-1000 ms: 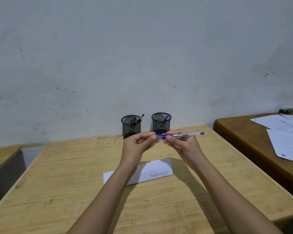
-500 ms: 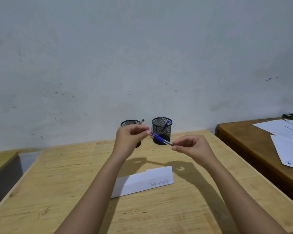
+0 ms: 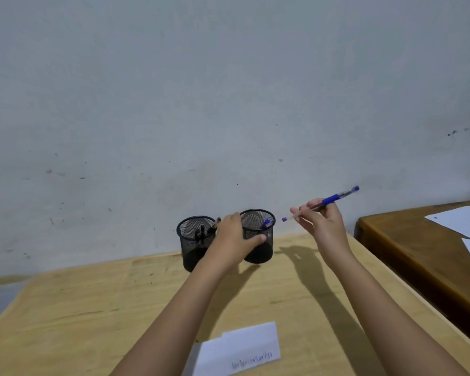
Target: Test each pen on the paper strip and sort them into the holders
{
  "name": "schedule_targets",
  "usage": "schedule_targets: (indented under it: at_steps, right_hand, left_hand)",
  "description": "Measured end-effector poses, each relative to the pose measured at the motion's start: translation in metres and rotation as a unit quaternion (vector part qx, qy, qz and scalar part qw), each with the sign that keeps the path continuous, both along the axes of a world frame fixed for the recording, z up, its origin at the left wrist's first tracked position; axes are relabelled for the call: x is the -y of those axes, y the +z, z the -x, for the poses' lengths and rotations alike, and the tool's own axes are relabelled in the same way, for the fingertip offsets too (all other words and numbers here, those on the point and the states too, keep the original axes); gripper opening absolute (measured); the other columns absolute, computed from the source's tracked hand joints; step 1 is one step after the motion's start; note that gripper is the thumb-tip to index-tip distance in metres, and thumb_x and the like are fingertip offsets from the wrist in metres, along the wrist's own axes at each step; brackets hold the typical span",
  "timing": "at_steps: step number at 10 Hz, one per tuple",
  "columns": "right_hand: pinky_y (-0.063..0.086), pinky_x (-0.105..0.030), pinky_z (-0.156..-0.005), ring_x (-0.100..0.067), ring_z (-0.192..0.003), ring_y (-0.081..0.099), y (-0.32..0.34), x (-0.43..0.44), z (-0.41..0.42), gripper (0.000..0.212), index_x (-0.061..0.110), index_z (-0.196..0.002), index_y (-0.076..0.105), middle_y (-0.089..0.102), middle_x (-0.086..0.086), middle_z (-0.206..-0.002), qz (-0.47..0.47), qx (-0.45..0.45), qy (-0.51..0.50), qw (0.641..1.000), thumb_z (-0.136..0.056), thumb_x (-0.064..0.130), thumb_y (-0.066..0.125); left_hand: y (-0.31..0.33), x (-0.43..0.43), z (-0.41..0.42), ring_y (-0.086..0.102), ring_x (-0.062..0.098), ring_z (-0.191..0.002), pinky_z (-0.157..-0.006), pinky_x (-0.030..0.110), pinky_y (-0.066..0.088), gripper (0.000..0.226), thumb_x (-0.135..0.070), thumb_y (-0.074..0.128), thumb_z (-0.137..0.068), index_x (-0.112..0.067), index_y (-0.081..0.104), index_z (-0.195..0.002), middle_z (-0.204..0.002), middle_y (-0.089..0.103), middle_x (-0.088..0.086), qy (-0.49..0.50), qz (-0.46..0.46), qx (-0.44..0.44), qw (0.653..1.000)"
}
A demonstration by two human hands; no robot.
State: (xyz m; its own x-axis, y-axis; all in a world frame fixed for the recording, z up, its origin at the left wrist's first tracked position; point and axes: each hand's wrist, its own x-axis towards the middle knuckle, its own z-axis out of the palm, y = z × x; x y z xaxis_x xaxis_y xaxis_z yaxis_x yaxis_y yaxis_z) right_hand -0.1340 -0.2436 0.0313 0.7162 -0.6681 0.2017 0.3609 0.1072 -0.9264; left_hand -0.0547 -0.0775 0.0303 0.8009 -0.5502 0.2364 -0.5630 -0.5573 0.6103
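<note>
Two black mesh holders stand at the table's far edge by the wall. The left holder [image 3: 192,240] has dark pens in it; the right holder [image 3: 261,234] has one blue pen [image 3: 266,223]. My left hand [image 3: 232,240] grips the right holder's left side, thumb across its front. My right hand [image 3: 319,222] holds a blue capped pen [image 3: 327,202] in the air to the right of the holders, tilted up to the right. The white paper strip [image 3: 244,346] with blue scribbles lies near the front of the table.
A wooden table [image 3: 92,308] carries everything, with a grey wall right behind the holders. To the right stands a darker desk [image 3: 407,248] with white sheets [image 3: 461,221] on it.
The pen passed from both hands to my right hand alone, which lifted it up and right. My left hand let go and reached forward to grip the right holder. The view moved closer.
</note>
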Motion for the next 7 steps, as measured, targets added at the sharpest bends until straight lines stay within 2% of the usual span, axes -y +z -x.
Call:
schedule_targets:
  at_steps: [1, 2, 3, 4, 5, 6, 7]
  right_hand:
    - [0.057, -0.024, -0.078, -0.027, -0.094, 0.069, -0.005, 0.004, -0.029, 0.009, 0.012, -0.085, 0.049, 0.051, -0.010, -0.096, 0.018, -0.013, 0.004, 1.000, -0.092, 0.007, 0.051]
    - [0.055, -0.034, -0.085, -0.028, -0.092, 0.068, -0.016, 0.007, -0.051, 0.009, 0.013, -0.082, 0.056, 0.058, -0.004, -0.087, 0.089, -0.055, -0.022, 0.994, -0.087, 0.005, 0.058]
    - [0.049, -0.032, -0.086, -0.024, -0.091, 0.063, -0.023, 0.011, -0.063, 0.007, 0.014, -0.088, 0.062, 0.062, 0.000, -0.084, 0.202, -0.142, -0.033, 0.968, -0.083, 0.008, 0.061]
    - [0.045, -0.028, -0.085, -0.019, -0.093, 0.060, -0.024, 0.007, -0.071, 0.016, 0.012, -0.101, 0.061, 0.062, -0.003, -0.096, 0.223, -0.188, 0.006, 0.956, -0.085, 0.010, 0.059]
    - [0.044, -0.029, -0.089, -0.020, -0.099, 0.060, -0.022, 0.004, -0.068, 0.020, 0.009, -0.104, 0.063, 0.062, -0.005, -0.103, 0.250, -0.201, 0.024, 0.947, -0.085, 0.010, 0.059]
    - [0.042, -0.026, -0.087, -0.019, -0.103, 0.060, -0.018, 0.006, -0.058, 0.023, 0.008, -0.108, 0.064, 0.065, -0.006, -0.103, 0.261, -0.208, 0.045, 0.942, -0.086, 0.011, 0.060]
    - [0.040, -0.024, -0.091, -0.018, -0.111, 0.057, -0.013, 0.004, -0.043, 0.037, 0.009, -0.123, 0.057, 0.061, -0.008, -0.121, 0.273, -0.230, 0.048, 0.933, -0.087, 0.015, 0.060]
  left_hand:
    - [-0.014, 0.010, -0.019, 0.035, 0.028, -0.128, -0.104, 0.039, 0.035, 0.082, -0.050, 0.065, -0.080, 0.000, 0.031, -0.135, -0.135, 0.038, 0.013, 0.013, -0.004, -0.045, 0.999]
    - [-0.024, 0.018, -0.034, 0.043, 0.028, -0.120, -0.094, 0.035, 0.039, 0.074, -0.051, 0.064, -0.080, -0.002, 0.039, -0.129, -0.128, 0.045, 0.013, 0.001, 0.026, -0.086, 0.996]
    - [-0.029, 0.019, -0.039, 0.052, 0.019, -0.112, -0.088, 0.030, 0.041, 0.048, -0.049, 0.064, -0.081, -0.018, 0.049, -0.115, -0.118, 0.053, 0.002, -0.029, 0.076, -0.103, 0.991]
    - [-0.035, 0.018, -0.042, 0.052, 0.015, -0.111, -0.093, 0.030, 0.043, 0.038, -0.043, 0.064, -0.083, -0.028, 0.047, -0.114, -0.119, 0.054, -0.002, -0.046, 0.101, -0.105, 0.988]
    - [-0.034, 0.016, -0.040, 0.054, 0.014, -0.110, -0.094, 0.029, 0.044, 0.033, -0.037, 0.065, -0.084, -0.032, 0.044, -0.108, -0.117, 0.056, -0.004, -0.052, 0.129, -0.117, 0.983]
    - [-0.029, 0.014, -0.037, 0.053, 0.009, -0.104, -0.079, 0.017, 0.040, 0.032, -0.033, 0.064, -0.086, -0.029, 0.043, -0.109, -0.111, 0.054, -0.009, -0.057, 0.135, -0.129, 0.981]
    - [-0.022, 0.010, -0.031, 0.046, 0.007, -0.102, -0.077, 0.017, 0.037, 0.030, -0.034, 0.061, -0.088, -0.028, 0.040, -0.109, -0.114, 0.048, -0.010, -0.052, 0.114, -0.112, 0.986]
